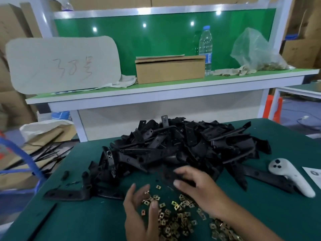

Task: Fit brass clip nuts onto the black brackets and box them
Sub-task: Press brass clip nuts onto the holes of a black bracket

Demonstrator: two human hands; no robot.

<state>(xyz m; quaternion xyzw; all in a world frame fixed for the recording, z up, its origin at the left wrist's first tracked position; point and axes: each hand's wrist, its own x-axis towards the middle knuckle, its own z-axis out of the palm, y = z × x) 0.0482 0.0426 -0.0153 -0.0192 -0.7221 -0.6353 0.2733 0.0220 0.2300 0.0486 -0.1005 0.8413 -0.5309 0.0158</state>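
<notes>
- Nearest the wearer, the brass clip nuts (180,218) lie loose on the green bench (260,214), a scatter running from 6 o'clock out toward 5 o'clock at the frame's lower edge.
- The left hand (140,211) hovers at the 9 o'clock edge of that scatter, fingers spread and curled, thumb tip just over a few nuts; whether a nut is pinched is blurred, so it cannot be told.
- The right hand (196,186) reaches across toward 12 o'clock, palm down, fingers resting on a dark flat piece at the near foot of the pile; it looks like a loose hold on one bracket, but motion blur hides the grip.
- Just beyond, at 12 o'clock, the black brackets (182,145) are heaped in a tangle, long axes pointing every way; single ones lie flat at 9 o'clock and 3 o'clock.
- Judgement: the right hand is nearer the brackets and the left nearer the nuts, so the coming fit probably meets between them, above the near scatter.
- A white handheld controller (291,176) lies at 3 o'clock, touching a stray bracket.
- Farthest, at 12 o'clock on the shelf, stands a cardboard box (170,70), well apart from both hands.
</notes>
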